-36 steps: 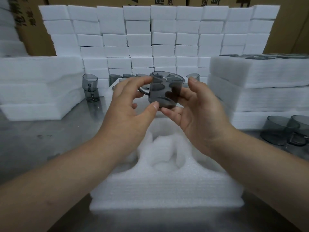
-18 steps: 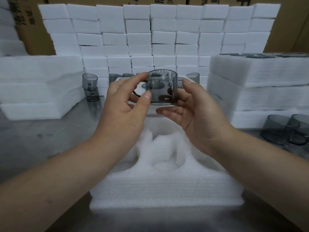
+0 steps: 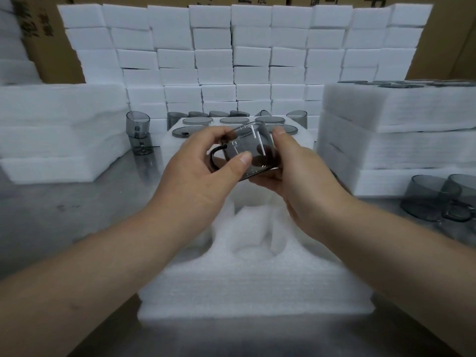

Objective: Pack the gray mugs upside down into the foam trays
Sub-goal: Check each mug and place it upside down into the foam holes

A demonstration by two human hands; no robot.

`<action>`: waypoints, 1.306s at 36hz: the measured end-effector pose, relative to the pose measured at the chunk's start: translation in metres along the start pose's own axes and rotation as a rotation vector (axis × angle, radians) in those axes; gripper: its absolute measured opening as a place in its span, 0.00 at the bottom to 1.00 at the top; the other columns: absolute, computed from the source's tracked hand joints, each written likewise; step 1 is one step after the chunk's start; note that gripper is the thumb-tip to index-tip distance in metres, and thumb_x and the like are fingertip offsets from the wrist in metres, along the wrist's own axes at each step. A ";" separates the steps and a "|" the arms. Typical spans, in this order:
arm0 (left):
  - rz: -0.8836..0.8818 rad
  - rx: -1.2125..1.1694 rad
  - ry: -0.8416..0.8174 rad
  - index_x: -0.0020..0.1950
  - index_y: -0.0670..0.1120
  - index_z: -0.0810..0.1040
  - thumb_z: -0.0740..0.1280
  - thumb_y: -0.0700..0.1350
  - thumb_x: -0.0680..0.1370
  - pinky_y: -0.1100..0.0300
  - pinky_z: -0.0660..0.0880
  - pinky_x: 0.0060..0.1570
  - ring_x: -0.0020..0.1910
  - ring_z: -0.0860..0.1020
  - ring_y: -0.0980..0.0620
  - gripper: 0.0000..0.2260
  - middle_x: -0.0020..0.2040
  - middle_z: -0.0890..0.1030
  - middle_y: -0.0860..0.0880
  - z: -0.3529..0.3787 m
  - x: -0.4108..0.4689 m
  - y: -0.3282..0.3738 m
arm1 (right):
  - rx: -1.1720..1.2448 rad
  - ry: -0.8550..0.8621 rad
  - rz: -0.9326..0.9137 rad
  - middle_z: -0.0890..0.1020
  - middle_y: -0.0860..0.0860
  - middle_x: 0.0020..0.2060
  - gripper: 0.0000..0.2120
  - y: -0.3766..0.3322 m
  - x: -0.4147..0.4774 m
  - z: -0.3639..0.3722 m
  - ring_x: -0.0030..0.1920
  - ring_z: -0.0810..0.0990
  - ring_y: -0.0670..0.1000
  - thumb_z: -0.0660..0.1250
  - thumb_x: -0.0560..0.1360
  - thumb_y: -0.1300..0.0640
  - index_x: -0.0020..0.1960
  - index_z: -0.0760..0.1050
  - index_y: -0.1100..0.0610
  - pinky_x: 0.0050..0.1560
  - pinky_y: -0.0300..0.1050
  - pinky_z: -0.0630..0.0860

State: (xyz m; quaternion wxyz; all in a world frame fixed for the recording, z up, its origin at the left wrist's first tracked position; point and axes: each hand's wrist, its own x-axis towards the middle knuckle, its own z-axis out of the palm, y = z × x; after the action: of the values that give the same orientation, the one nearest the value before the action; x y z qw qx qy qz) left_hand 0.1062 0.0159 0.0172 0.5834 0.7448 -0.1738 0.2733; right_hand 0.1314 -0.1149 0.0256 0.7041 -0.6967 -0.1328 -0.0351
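**One mug in hand, the near pockets unfilled**

You have a translucent smoky-gray glass mug (image 3: 247, 150) held between both hands. Your left hand (image 3: 195, 171) pinches it, thumb on the near wall and fingers curled over the far side, next to the dark handle that juts left. Your right hand (image 3: 301, 176) cups it from the right and below, with the fingers curled under. The mug is tilted in the air above the white ridged foam tray (image 3: 257, 287) in front of you and does not touch it. I cannot tell for sure which way its mouth faces.

My read on progress: beyond your hands, a raised foam surface carries several round gray bases (image 3: 234, 120) sitting in their holes — these look like mugs already packed upside down. The moulded pockets (image 3: 247, 228) beneath your hands look empty, so the near tray appears barely started. Loose gray mugs (image 3: 432, 197) wait on the steel table (image 3: 77, 210) at your right, and a stacked pair (image 3: 137, 132) stands at the left — plenty is left to pack.
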 end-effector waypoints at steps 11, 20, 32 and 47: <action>0.011 0.270 0.014 0.41 0.60 0.73 0.72 0.51 0.67 0.70 0.69 0.43 0.37 0.72 0.65 0.09 0.48 0.70 0.61 0.003 -0.001 -0.004 | -0.057 0.177 -0.094 0.80 0.40 0.33 0.17 0.000 0.001 -0.001 0.45 0.79 0.46 0.54 0.65 0.40 0.34 0.76 0.48 0.59 0.53 0.74; 0.027 0.510 -0.071 0.41 0.56 0.74 0.67 0.58 0.61 0.67 0.70 0.40 0.46 0.70 0.67 0.12 0.49 0.70 0.63 0.004 -0.006 -0.001 | -0.083 0.143 -0.140 0.79 0.41 0.38 0.10 0.000 -0.001 -0.001 0.49 0.79 0.49 0.59 0.70 0.45 0.38 0.76 0.48 0.60 0.54 0.73; -0.005 0.527 -0.107 0.39 0.57 0.75 0.67 0.59 0.61 0.62 0.72 0.44 0.46 0.72 0.64 0.11 0.49 0.70 0.62 0.005 -0.005 -0.001 | -0.210 0.081 -0.153 0.77 0.42 0.38 0.09 0.003 -0.001 -0.004 0.38 0.75 0.42 0.62 0.75 0.61 0.42 0.75 0.47 0.39 0.36 0.71; -0.076 0.482 -0.087 0.35 0.63 0.74 0.59 0.59 0.67 0.78 0.64 0.35 0.37 0.71 0.71 0.05 0.42 0.74 0.60 0.002 0.000 -0.002 | -0.313 0.070 -0.139 0.75 0.41 0.33 0.10 0.001 -0.002 -0.005 0.34 0.72 0.40 0.62 0.75 0.60 0.40 0.74 0.47 0.33 0.34 0.66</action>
State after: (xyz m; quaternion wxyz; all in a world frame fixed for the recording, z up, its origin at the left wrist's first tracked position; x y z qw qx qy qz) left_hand 0.1081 0.0151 0.0152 0.3906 0.8796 -0.1003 0.2524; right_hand 0.1298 -0.1198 0.0243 0.5871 -0.7853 -0.1489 -0.1279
